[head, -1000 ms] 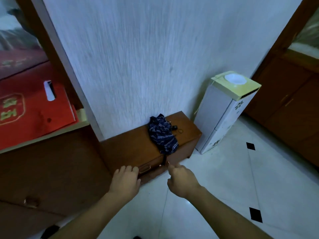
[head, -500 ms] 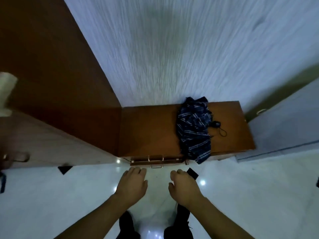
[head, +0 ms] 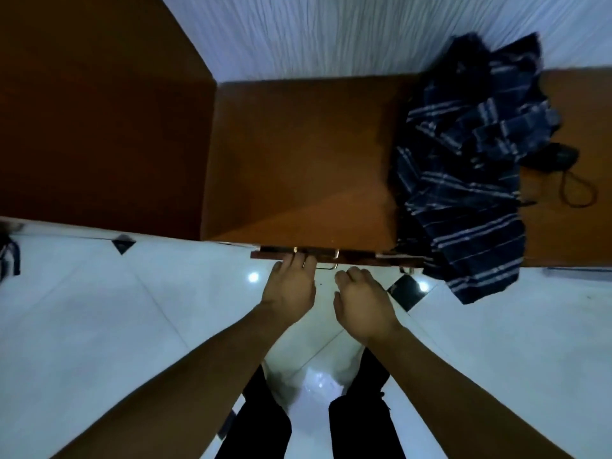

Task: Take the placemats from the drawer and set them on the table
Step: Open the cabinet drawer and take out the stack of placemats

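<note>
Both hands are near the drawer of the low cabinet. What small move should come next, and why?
Probably pull the drawer outward with the left hand, whose fingers reach its handle. The drawer looks barely open, no placemats show, and the right hand hangs free beside it.

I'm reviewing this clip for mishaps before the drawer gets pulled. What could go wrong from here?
The folded plaid umbrella overhangs the low cabinet's front edge just right of the drawer front; pulling the drawer could snag it or drag it off onto the floor. Only the left hand has fingers at the metal handle, off-centre, so the drawer may skew or bind. The right hand hovers close below and could be bumped.
</note>
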Demonstrator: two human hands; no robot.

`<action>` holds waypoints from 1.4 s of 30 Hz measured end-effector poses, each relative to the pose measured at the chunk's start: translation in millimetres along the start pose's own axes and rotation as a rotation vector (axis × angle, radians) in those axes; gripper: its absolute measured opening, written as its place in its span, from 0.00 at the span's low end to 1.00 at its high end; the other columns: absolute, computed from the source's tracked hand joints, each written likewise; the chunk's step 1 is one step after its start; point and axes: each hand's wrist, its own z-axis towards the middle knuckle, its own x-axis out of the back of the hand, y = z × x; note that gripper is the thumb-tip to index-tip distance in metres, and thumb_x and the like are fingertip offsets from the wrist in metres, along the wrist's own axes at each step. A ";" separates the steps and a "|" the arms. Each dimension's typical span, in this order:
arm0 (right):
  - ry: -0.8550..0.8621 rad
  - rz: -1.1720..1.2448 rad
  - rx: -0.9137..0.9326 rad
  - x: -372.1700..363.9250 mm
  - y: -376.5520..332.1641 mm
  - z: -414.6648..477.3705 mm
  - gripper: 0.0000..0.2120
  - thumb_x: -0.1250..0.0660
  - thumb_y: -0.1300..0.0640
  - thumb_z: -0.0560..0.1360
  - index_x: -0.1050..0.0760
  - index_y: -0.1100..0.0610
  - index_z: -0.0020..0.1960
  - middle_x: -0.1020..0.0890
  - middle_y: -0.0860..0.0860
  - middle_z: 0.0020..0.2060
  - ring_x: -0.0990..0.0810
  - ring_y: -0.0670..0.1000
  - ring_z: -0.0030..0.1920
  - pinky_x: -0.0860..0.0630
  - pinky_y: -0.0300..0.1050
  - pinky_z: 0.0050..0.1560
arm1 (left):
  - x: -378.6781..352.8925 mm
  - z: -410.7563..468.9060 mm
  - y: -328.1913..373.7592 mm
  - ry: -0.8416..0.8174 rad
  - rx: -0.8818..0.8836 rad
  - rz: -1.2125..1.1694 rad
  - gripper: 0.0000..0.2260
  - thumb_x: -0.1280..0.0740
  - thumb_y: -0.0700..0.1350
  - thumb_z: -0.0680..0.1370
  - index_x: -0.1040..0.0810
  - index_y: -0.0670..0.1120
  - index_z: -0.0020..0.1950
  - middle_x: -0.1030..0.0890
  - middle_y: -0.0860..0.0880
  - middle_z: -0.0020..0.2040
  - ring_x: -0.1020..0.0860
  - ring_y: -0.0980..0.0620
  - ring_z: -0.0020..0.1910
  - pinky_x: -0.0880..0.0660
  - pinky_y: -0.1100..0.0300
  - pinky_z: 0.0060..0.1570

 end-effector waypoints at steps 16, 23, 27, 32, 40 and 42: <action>0.066 -0.131 -0.021 -74.2 3.1 49.8 0.25 0.32 0.66 0.67 0.26 0.61 0.64 0.22 0.57 0.61 0.22 0.61 0.54 0.23 0.55 0.55 | -58.8 17.7 -26.5 0.130 -0.098 0.048 0.24 0.35 0.41 0.70 0.28 0.41 0.67 0.22 0.42 0.61 0.27 0.40 0.62 0.32 0.44 0.65; 0.101 -0.145 -0.046 -111.4 -20.0 -18.5 0.26 0.42 0.66 0.68 0.27 0.66 0.66 0.22 0.62 0.61 0.26 0.66 0.62 0.30 0.61 0.67 | -94.1 -51.6 -14.8 -0.017 -0.147 0.118 0.30 0.32 0.42 0.66 0.28 0.35 0.68 0.23 0.37 0.62 0.27 0.35 0.63 0.36 0.41 0.71; 0.006 -0.140 -0.035 -135.2 -28.3 -74.5 0.28 0.47 0.62 0.69 0.27 0.65 0.66 0.21 0.61 0.61 0.27 0.65 0.64 0.29 0.61 0.65 | -118.8 -106.1 -12.2 -0.079 -0.196 0.128 0.31 0.29 0.44 0.62 0.24 0.37 0.65 0.20 0.39 0.58 0.24 0.36 0.60 0.31 0.41 0.67; -0.199 -0.100 -0.063 -149.4 -33.7 -108.1 0.27 0.45 0.61 0.69 0.26 0.63 0.67 0.20 0.60 0.60 0.24 0.66 0.63 0.27 0.64 0.63 | -128.3 -142.1 -7.5 -0.180 -0.182 0.149 0.34 0.26 0.47 0.60 0.25 0.37 0.66 0.20 0.39 0.59 0.24 0.37 0.60 0.31 0.40 0.65; -0.325 0.154 -0.195 -81.5 -48.9 -110.7 0.11 0.35 0.53 0.76 0.22 0.55 0.56 0.17 0.53 0.49 0.18 0.53 0.49 0.23 0.46 0.48 | -80.6 -146.9 -11.7 -0.160 -0.259 -0.228 0.12 0.32 0.49 0.72 0.20 0.45 0.52 0.19 0.45 0.44 0.19 0.45 0.43 0.22 0.55 0.42; -0.294 0.326 -0.255 -45.7 -49.3 -107.1 0.09 0.40 0.53 0.78 0.22 0.53 0.47 0.17 0.51 0.42 0.19 0.53 0.44 0.23 0.47 0.46 | -53.3 -142.9 -21.4 -0.060 -0.241 -0.398 0.09 0.37 0.48 0.76 0.21 0.46 0.50 0.19 0.46 0.45 0.21 0.47 0.44 0.23 0.56 0.42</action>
